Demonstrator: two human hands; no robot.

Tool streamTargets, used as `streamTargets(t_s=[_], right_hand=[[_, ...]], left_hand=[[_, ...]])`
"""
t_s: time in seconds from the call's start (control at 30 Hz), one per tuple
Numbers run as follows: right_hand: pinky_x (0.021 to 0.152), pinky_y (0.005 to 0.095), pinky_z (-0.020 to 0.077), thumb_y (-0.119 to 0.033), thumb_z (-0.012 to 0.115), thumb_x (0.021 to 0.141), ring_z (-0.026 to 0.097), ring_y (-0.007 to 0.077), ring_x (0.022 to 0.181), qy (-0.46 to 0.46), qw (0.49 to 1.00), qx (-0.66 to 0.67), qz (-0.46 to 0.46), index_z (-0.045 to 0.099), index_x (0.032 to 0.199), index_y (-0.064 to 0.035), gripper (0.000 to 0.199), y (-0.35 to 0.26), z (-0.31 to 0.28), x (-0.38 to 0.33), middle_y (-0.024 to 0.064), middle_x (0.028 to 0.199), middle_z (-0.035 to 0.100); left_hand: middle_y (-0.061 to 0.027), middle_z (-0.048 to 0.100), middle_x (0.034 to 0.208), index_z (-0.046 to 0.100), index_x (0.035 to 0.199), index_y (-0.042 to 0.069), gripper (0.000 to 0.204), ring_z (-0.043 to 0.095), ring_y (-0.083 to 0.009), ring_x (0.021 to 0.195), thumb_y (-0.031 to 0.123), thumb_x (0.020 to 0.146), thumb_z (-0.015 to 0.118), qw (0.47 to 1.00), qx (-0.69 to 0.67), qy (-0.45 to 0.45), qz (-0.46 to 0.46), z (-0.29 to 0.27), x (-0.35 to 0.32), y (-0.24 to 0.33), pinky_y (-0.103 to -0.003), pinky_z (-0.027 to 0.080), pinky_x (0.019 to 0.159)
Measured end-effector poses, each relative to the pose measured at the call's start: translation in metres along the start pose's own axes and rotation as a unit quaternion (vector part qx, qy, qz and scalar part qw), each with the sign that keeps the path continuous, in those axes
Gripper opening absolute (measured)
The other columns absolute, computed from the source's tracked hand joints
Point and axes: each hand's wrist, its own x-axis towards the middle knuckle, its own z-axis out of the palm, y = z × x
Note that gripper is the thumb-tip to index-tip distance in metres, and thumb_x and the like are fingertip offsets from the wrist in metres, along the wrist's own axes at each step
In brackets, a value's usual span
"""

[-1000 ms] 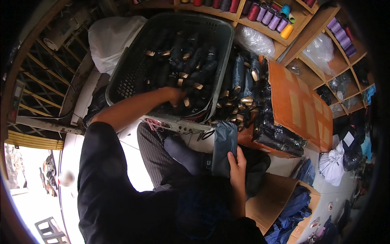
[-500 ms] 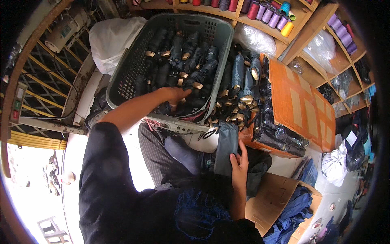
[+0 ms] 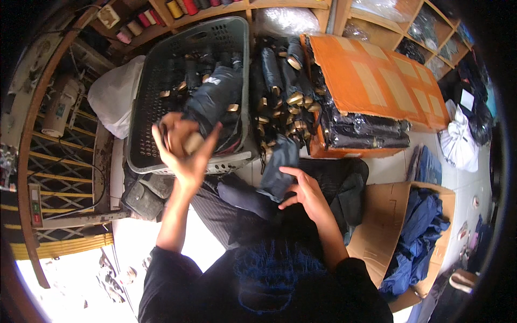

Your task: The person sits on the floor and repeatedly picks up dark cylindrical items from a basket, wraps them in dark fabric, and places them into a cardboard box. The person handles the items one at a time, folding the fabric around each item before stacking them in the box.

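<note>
My left hand [image 3: 186,148], smeared by motion, is closed round the pale handle end of a dark folded umbrella [image 3: 215,97]. The umbrella slants up and away over the grey plastic basket [image 3: 243,81]. More folded umbrellas with light handle ends lie inside that basket. Above my lap, my right hand [image 3: 307,194] grips the near right edge of a dark grey fabric sleeve [image 3: 280,164] between thumb and fingers. The sleeve hangs slanted, its far end close to a pile of folded umbrellas [image 3: 293,86] right of the basket.
An orange-taped carton [image 3: 377,81] stands right of the umbrella pile. Nearer, an open cardboard box [image 3: 377,231] holds blue cloth [image 3: 414,237]. A white bag [image 3: 116,99] sits left of the basket, and shelves with thread spools [image 3: 175,9] line the back.
My left hand has come up out of the basket's near side, bringing a folded umbrella. The grey sleeve has shifted and tilted in my right hand. The whole view has turned to the right.
</note>
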Motion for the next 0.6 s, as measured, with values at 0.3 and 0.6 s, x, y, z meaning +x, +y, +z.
streamTargets(t_s=[0.3,0.6], right_hand=[[0.083,0.0408,0.055,-0.048,0.044,0.092,0.063,0.0282,0.097,0.002,0.948,0.295,-0.117,0.03,0.139,0.0032,0.071,-0.02,-0.002,0.006,0.0176,0.131,0.049],[0.057,0.0501,0.0585,-0.029,0.059,0.082,0.065,0.0309,0.081,-0.039,0.978,0.202,0.019,0.023,0.143,0.0006,0.076,0.02,-0.061,-0.022,0.0183,0.136,0.042]], left_hand=[[-0.0056,0.049,0.099,0.068,0.098,0.013,0.031,0.053,-0.0281,0.098,0.011,0.067,0.069,0.91,-0.326,-0.221,0.128,0.024,-0.112,0.123,-0.039,0.048,0.079],[-0.0082,0.05,0.116,0.062,0.113,0.014,0.044,0.043,-0.0291,0.107,0.019,0.07,0.072,0.926,-0.176,-0.333,-0.007,0.009,-0.116,0.098,-0.042,0.038,0.087]])
